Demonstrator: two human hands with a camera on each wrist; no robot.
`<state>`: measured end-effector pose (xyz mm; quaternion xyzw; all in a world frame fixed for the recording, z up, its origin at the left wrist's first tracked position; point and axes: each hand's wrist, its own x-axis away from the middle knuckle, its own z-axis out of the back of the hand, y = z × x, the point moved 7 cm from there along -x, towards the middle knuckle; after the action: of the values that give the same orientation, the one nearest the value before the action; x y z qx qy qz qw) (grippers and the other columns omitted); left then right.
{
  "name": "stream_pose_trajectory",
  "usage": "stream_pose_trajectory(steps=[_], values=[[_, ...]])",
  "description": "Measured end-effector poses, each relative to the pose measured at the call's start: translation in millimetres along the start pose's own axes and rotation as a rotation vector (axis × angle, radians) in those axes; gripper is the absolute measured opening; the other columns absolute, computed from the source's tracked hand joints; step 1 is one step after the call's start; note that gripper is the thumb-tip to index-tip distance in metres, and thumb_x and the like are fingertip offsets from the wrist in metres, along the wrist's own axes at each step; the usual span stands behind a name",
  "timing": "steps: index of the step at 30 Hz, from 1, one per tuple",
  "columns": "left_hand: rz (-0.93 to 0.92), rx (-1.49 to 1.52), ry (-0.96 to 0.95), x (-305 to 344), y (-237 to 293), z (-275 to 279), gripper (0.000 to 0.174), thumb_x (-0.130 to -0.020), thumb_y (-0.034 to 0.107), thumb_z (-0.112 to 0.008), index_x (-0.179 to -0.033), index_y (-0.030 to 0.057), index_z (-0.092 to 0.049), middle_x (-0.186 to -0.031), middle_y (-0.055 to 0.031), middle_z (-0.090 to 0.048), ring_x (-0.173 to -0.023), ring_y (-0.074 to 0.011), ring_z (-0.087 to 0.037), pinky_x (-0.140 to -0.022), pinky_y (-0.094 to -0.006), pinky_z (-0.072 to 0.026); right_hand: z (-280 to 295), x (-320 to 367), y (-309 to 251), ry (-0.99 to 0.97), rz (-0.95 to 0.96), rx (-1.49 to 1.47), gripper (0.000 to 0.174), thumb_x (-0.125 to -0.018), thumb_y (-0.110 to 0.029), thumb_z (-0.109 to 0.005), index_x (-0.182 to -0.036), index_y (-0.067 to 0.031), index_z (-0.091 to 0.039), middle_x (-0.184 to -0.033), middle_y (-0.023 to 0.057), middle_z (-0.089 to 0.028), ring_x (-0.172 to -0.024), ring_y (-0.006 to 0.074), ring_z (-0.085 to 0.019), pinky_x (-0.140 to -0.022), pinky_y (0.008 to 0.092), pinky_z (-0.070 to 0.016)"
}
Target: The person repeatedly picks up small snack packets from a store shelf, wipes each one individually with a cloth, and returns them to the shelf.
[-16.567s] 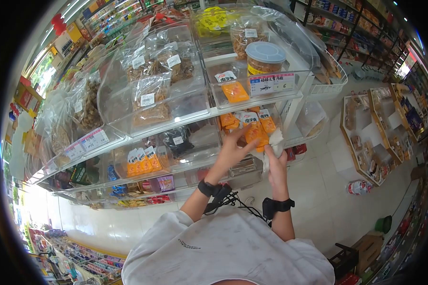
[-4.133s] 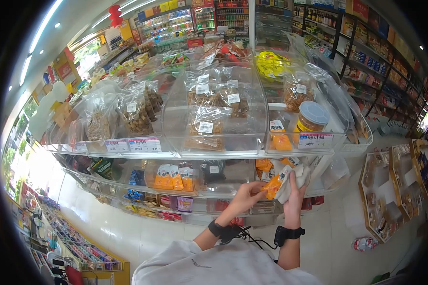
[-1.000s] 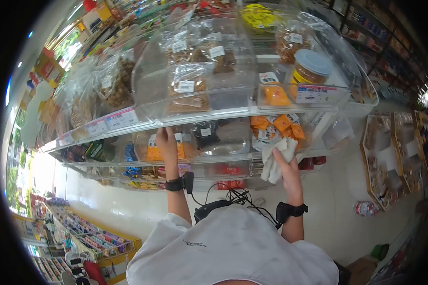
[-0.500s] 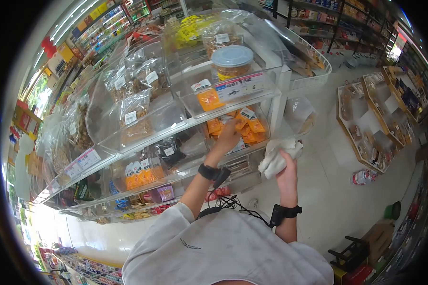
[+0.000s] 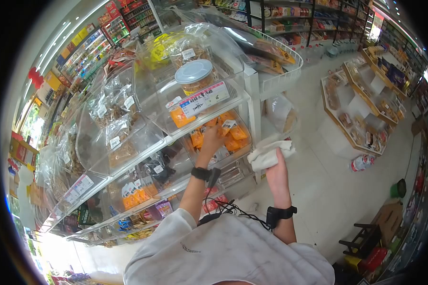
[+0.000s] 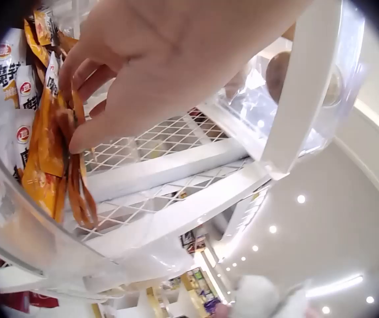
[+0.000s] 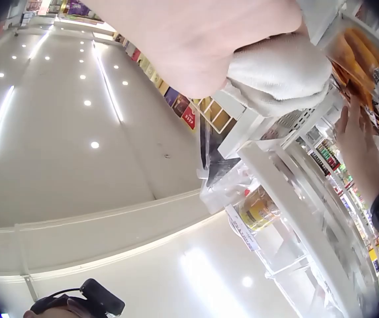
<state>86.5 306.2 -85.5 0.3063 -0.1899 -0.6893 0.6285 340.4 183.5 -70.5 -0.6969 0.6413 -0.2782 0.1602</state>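
My left hand [image 5: 212,141] reaches into a clear lower bin [image 5: 223,159] of orange snack packets [image 5: 236,141]. In the left wrist view, the thumb and curled fingers of that hand [image 6: 156,66] pinch an orange packet [image 6: 50,149] among others standing close together. My right hand [image 5: 277,175] holds a crumpled white cloth [image 5: 265,156] outside the bin's right end, thumb over it. The right wrist view shows the cloth [image 7: 282,73] bunched in the palm, with the left hand [image 7: 358,139] at the packets beyond.
Above the bin, the upper shelf holds a blue-lidded tub [image 5: 193,76] behind a price tag [image 5: 204,99]. Another bin of orange packets [image 5: 139,192] lies left. A white wire basket [image 5: 280,76] juts out at right. Low wooden display stands [image 5: 352,118] and a stool [image 5: 361,239] stand beyond.
My left hand has moved right from the other orange-packet bin into this one, and stays there since half a second ago. The head view has turned right. The cloth remains in my right hand.
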Motion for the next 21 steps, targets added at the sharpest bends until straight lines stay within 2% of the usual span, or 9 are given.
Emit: stream_pose_trajectory(steps=[2, 4, 6, 9, 10, 14, 17, 18, 21], values=[[0.028, 0.054, -0.029, 17, 18, 18, 0.056, -0.073, 0.015, -0.082, -0.122, -0.0031, -0.061, -0.109, -0.0225, -0.06, -0.105, -0.0352, -0.06, -0.091, -0.0423, -0.0499, -3, -6, 11, -0.007, -0.007, 0.06, 0.052, -0.105, -0.039, -0.05, -0.146, -0.0067, -0.041, -0.143, 0.0081, -0.05, -0.133, 0.0203, -0.048, -0.11, 0.0384, -0.0389], [-0.074, 0.035, 0.171, 46, 47, 45, 0.056, -0.076, 0.011, -0.08, -0.126, -0.0033, -0.06, -0.114, -0.0208, -0.057, -0.108, -0.0333, -0.059, -0.092, -0.0399, -0.0489, -10, -13, 26, -0.039, -0.04, 0.086, 0.052, -0.105, -0.038, -0.05, -0.145, -0.0064, -0.042, -0.142, 0.008, -0.052, -0.131, 0.0197, -0.049, -0.109, 0.0379, -0.0396], [-0.143, 0.131, 0.139, 70, 88, 57, 0.054, -0.076, 0.002, -0.075, -0.128, -0.0035, -0.059, -0.118, -0.0209, -0.054, -0.109, -0.0347, -0.057, -0.093, -0.0398, -0.0477, -21, -17, 45, -0.091, -0.099, 0.076, 0.052, -0.104, -0.034, -0.054, -0.145, -0.0049, -0.043, -0.14, 0.0073, -0.053, -0.129, 0.0183, -0.051, -0.107, 0.0364, -0.0411], [-0.268, 0.078, 0.15, 109, 130, 51, 0.057, -0.074, -0.01, -0.066, -0.13, -0.0032, -0.057, -0.119, -0.0206, -0.053, -0.109, -0.0377, -0.055, -0.096, -0.0399, -0.0465, -60, -11, 54, -0.119, 0.066, 0.466, 0.047, -0.102, -0.027, -0.061, -0.138, 0.0, -0.05, -0.133, 0.0093, -0.058, -0.122, 0.0174, -0.055, -0.103, 0.0349, -0.0447], [-0.316, 0.023, 0.169, 118, 138, 53, 0.059, -0.073, -0.014, -0.062, -0.131, -0.003, -0.057, -0.119, -0.0205, -0.053, -0.109, -0.0388, -0.055, -0.097, -0.04, -0.0462, -63, -14, 56, -0.116, 0.128, 0.468, 0.044, -0.099, -0.02, -0.065, -0.135, 0.0008, -0.053, -0.131, 0.0079, -0.059, -0.118, 0.0149, -0.056, -0.098, 0.031, -0.0465], [-0.274, 0.147, 0.172, 137, 130, 85, 0.06, -0.072, -0.015, -0.06, -0.131, -0.0066, -0.055, -0.117, -0.0208, -0.052, -0.11, -0.0394, -0.053, -0.095, -0.0413, -0.0471, -72, -8, 74, -0.126, 0.165, 0.516, 0.045, -0.1, -0.022, -0.064, -0.137, 0.0009, -0.052, -0.131, 0.0083, -0.06, -0.116, 0.0151, -0.058, -0.095, 0.03, -0.0491], [-0.243, 0.14, 0.23, 153, 120, 85, 0.059, -0.073, -0.013, -0.062, -0.131, -0.0066, -0.055, -0.115, -0.0206, -0.053, -0.11, -0.0386, -0.054, -0.095, -0.0409, -0.0471, -72, -9, 87, 0.021, 0.044, 0.362, 0.047, -0.101, -0.027, -0.063, -0.137, 0.0005, -0.051, -0.131, 0.0085, -0.06, -0.116, 0.0159, -0.058, -0.095, 0.0306, -0.0496], [-0.213, 0.139, 0.254, 157, 118, 88, 0.059, -0.075, -0.012, -0.065, -0.132, -0.0028, -0.057, -0.116, -0.0194, -0.054, -0.107, -0.0368, -0.056, -0.093, -0.0397, -0.0479, -76, -9, 91, 0.017, 0.036, 0.271, 0.049, -0.102, -0.03, -0.062, -0.138, 0.0002, -0.05, -0.132, 0.0086, -0.059, -0.117, 0.0166, -0.059, -0.095, 0.0308, -0.0499], [-0.172, 0.179, 0.255, 163, 110, 106, 0.055, -0.077, -0.009, -0.067, -0.131, -0.0028, -0.058, -0.113, -0.0187, -0.055, -0.105, -0.0362, -0.057, -0.093, -0.0399, -0.048, -81, -10, 101, 0.012, -0.034, 0.278, 0.049, -0.102, -0.027, -0.062, -0.14, 0.0002, -0.048, -0.133, 0.0085, -0.058, -0.117, 0.0169, -0.059, -0.094, 0.0309, -0.05]])
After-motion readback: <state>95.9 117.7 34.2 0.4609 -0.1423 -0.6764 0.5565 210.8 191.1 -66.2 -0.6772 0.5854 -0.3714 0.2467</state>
